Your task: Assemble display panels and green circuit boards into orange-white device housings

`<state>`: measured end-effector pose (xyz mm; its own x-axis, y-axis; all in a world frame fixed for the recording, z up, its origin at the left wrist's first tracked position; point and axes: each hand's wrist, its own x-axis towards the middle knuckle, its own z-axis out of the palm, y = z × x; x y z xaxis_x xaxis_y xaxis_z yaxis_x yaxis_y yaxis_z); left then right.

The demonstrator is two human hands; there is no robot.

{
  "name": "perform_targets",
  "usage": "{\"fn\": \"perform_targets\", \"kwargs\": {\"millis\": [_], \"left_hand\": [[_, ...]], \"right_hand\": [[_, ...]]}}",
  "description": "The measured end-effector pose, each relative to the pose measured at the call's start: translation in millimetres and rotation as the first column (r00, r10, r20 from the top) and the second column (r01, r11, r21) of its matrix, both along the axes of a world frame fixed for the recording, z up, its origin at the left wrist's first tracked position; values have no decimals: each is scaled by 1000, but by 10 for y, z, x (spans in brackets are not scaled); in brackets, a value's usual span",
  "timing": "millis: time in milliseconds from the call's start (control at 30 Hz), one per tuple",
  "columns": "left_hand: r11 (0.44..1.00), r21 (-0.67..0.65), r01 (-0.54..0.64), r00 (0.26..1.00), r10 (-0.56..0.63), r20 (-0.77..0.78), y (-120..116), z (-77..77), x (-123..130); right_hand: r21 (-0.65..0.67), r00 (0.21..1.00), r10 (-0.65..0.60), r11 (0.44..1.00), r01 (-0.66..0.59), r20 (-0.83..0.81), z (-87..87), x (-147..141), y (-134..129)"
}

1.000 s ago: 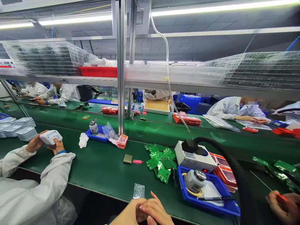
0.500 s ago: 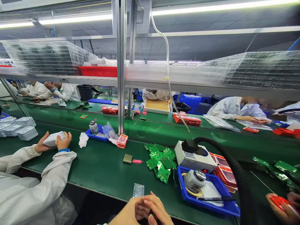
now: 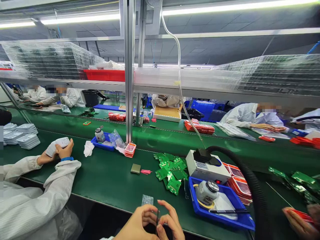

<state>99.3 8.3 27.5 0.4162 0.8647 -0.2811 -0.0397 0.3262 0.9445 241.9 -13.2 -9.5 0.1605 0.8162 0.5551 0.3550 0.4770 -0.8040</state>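
Note:
At the bottom centre, my left hand (image 3: 140,221) and my right hand (image 3: 171,220) are close together, fingers curled round a thin dark flat piece (image 3: 157,218) seen edge-on. Just beyond them a clear plastic piece (image 3: 147,200) lies at the bench edge. Further in, a small olive-brown stack (image 3: 135,168) sits beside pink strips (image 3: 146,172). A heap of green circuit boards (image 3: 172,171) lies to their right.
On the right, a blue tray (image 3: 200,208) holds a dispenser bottle (image 3: 207,192), near a white box (image 3: 206,171) and black hose (image 3: 255,186). Red frames (image 3: 240,188) are stacked behind. At left, a co-worker's hands (image 3: 62,150) hold a white part. A metal post (image 3: 129,100) stands ahead.
My hands have parted slightly, my right fingers lifting, and the thin dark piece now shows between them. The co-worker at left has turned the white part.

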Motion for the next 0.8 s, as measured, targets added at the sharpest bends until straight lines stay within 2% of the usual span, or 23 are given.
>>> {"fn": "perform_targets", "kwargs": {"millis": [167, 367, 500, 633, 800], "left_hand": [[1000, 29, 10, 1000, -10, 10, -17, 11, -17], [994, 53, 94, 989, -99, 109, 9, 117, -79], [985, 63, 164, 968, -172, 182, 29, 224, -141], [979, 45, 200, 913, -202, 354, 6, 367, -174], [966, -40, 255, 839, -201, 505, -56, 497, -164]], "right_hand": [[-56, 993, 45, 997, -51, -109, 5, -18, -16], [-85, 958, 116, 986, -143, -263, 18, 19, -36], [-182, 929, 146, 959, -217, -340, 61, 137, -62], [-214, 880, 224, 918, -335, -419, 200, 256, -110], [-166, 738, 249, 883, -439, -628, 479, 242, -202]]}}
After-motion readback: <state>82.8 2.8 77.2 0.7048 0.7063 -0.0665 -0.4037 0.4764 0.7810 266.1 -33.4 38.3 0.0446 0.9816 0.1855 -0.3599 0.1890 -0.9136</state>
